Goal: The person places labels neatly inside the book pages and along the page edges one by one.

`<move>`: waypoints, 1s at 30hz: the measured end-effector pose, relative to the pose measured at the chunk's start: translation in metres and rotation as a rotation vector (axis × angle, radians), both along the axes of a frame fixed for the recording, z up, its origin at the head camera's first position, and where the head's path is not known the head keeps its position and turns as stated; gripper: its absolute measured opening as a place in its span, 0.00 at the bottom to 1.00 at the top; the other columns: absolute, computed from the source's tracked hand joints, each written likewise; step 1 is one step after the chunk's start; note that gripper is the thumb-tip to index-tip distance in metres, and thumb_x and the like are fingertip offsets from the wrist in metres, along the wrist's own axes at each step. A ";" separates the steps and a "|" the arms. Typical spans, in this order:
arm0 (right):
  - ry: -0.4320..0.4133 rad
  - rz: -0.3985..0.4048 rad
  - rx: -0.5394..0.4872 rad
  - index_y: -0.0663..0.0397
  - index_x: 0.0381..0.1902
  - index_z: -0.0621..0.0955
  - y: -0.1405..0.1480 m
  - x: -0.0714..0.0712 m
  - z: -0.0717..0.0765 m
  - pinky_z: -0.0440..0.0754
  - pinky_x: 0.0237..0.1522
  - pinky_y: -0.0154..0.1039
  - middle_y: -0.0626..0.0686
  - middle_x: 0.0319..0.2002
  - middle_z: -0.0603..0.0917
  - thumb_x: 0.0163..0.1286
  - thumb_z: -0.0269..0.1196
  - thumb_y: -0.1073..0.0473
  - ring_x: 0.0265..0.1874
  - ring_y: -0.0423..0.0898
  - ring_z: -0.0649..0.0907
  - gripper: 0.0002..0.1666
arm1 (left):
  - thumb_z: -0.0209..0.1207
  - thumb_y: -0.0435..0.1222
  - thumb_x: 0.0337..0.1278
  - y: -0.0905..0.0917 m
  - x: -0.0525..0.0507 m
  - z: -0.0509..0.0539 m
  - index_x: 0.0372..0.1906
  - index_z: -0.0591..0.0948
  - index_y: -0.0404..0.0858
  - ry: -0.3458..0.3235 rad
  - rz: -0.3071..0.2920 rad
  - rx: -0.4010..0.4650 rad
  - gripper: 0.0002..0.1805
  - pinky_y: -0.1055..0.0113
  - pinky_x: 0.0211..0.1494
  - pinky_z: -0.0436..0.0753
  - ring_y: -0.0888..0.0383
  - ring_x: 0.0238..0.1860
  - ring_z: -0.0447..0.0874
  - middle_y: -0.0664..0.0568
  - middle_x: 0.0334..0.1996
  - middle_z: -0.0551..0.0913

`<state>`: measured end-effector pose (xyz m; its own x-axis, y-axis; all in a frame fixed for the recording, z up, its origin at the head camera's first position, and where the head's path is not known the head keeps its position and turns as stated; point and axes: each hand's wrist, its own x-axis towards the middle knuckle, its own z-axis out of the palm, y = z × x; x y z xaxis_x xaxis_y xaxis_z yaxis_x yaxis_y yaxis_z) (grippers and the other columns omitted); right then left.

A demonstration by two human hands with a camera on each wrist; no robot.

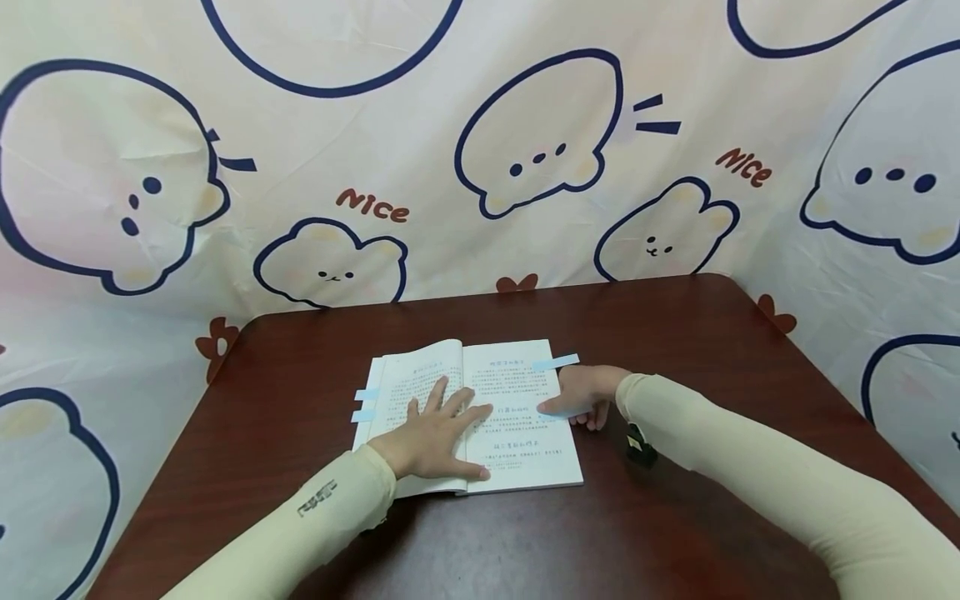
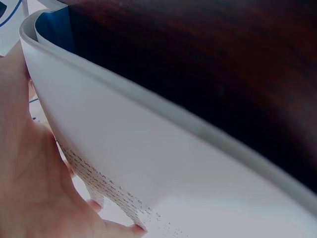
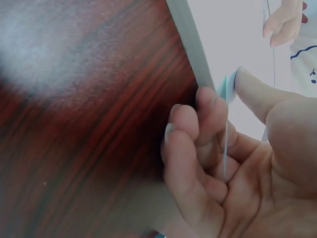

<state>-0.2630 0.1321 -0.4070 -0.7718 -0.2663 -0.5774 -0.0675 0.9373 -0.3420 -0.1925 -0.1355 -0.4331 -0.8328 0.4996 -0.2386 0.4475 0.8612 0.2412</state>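
Observation:
An open book (image 1: 517,387) with printed pages lies on the table. My left hand (image 1: 430,440) rests spread over its middle, fingers straight across the fold and thumb on the right page. At the book's right edge my right hand (image 1: 587,390) pinches a pale blue sticky tab (image 3: 226,90) between thumb and curled fingers. The thumb bears on the page edge, and the tab's thin free end passes among the fingers in the right wrist view. In the left wrist view, the book's near edge (image 2: 163,106) curves up beside the left palm (image 2: 42,178).
Another blue tab (image 1: 556,362) sticks out above the right hand. Two more tabs, an upper one (image 1: 366,394) and a lower one (image 1: 363,416), project from the left edge. The dark brown table (image 1: 300,375) meets a cartoon-printed cloth (image 1: 435,167) behind and at the sides.

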 end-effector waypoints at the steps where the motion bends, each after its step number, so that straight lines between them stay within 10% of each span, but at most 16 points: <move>1: -0.005 -0.003 0.003 0.53 0.25 0.80 0.000 0.000 0.001 0.83 0.20 0.36 0.50 0.18 0.78 0.72 0.61 0.39 0.15 0.44 0.79 0.26 | 0.61 0.72 0.48 0.000 0.000 0.000 0.79 0.59 0.60 -0.001 0.000 -0.001 0.53 0.23 0.72 0.52 0.35 0.82 0.34 0.50 0.82 0.52; 30: -0.104 0.066 -0.166 0.54 0.14 0.80 0.018 -0.012 -0.007 0.84 0.22 0.34 0.48 0.12 0.77 0.75 0.60 0.44 0.11 0.39 0.78 0.31 | 0.62 0.73 0.47 0.000 0.000 -0.001 0.79 0.59 0.60 -0.009 0.006 0.011 0.53 0.23 0.72 0.51 0.35 0.83 0.34 0.51 0.82 0.52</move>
<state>-0.2749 0.1500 -0.4144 -0.6878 -0.4122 -0.5975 -0.0830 0.8624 -0.4994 -0.1927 -0.1359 -0.4337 -0.8337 0.4972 -0.2405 0.4403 0.8612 0.2540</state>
